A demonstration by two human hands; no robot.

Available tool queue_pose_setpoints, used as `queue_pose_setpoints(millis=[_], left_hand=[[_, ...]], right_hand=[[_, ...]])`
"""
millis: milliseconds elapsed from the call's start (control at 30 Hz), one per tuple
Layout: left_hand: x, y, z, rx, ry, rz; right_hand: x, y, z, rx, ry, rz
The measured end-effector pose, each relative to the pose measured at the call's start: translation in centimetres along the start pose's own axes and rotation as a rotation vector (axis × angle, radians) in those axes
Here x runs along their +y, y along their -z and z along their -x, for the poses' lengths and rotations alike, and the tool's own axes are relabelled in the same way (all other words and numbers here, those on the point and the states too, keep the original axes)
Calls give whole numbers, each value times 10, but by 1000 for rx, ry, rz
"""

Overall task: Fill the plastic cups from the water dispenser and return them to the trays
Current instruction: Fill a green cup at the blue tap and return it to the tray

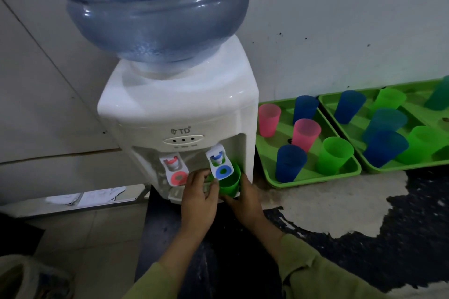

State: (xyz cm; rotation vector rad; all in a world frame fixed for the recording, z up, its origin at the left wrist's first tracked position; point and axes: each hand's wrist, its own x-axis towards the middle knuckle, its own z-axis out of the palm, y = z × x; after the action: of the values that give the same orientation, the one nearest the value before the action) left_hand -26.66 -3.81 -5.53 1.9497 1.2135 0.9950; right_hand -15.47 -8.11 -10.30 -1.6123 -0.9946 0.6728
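Note:
A white water dispenser (179, 114) carries a big blue bottle (150, 7). It has a red tap (175, 170) on the left and a blue tap (220, 162) on the right. A green cup (229, 184) sits right under the blue tap. My right hand (244, 199) grips the cup from the right. My left hand (199, 199) touches the cup's left side, its fingers beside the blue tap's lever. Two green trays (303, 181) (379, 167) stand to the right, holding pink, blue and green cups.
The dispenser stands on a dark worn surface (340, 238) against a white wall. The near tray holds a pink cup (268, 120), a blue cup (290, 162) and a green cup (334, 155). A tiled floor lies to the left.

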Motion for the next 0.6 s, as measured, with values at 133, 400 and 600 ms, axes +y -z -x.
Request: queue_pose_setpoints(millis=[133,400,600], left_hand=[[6,0,-8,9,50,-86],[8,10,-6,-128,-83,-106],[17,22,-9,-154,-98,3]], right_hand=[[2,1,-1,-25,17,65],[4,4,-2,-40,37,112],[6,5,-3,-42,30,128]])
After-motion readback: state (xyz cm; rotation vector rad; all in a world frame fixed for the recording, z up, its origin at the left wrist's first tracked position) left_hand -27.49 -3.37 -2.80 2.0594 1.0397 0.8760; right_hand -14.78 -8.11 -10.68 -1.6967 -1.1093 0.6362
